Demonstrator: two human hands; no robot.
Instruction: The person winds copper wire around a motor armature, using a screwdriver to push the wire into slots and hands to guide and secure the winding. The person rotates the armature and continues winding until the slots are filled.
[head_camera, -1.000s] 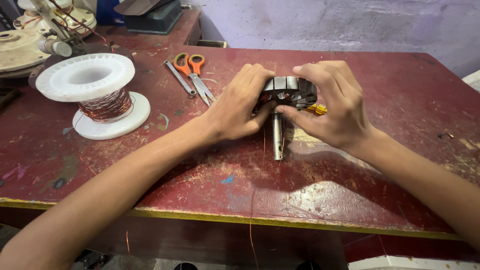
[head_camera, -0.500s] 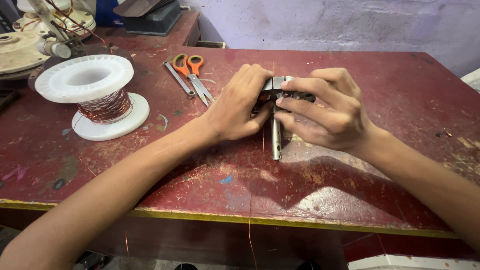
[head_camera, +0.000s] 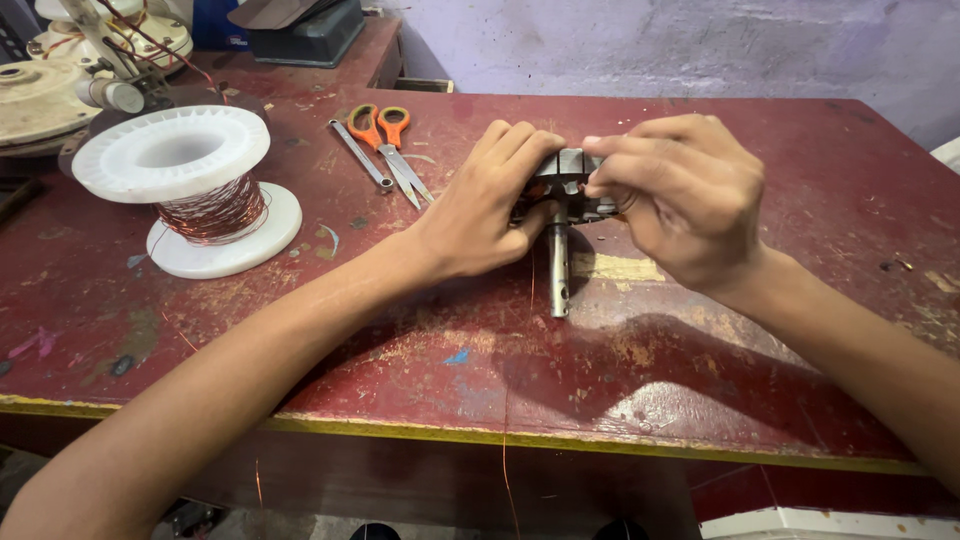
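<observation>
Pointing toward the person, armature (head_camera: 560, 215) shaft.

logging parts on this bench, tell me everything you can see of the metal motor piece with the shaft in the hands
The motor armature is a grey metal part: a slotted core, mostly hidden by fingers, with a plain steel shaft pointing toward the camera, its tip low over the worn red table. A small hole shows near the shaft's end. Hints of copper winding show at the core. The left hand grips the core from the left, thumb beside the shaft; the right hand covers it from the right, fingertips on top.
</observation>
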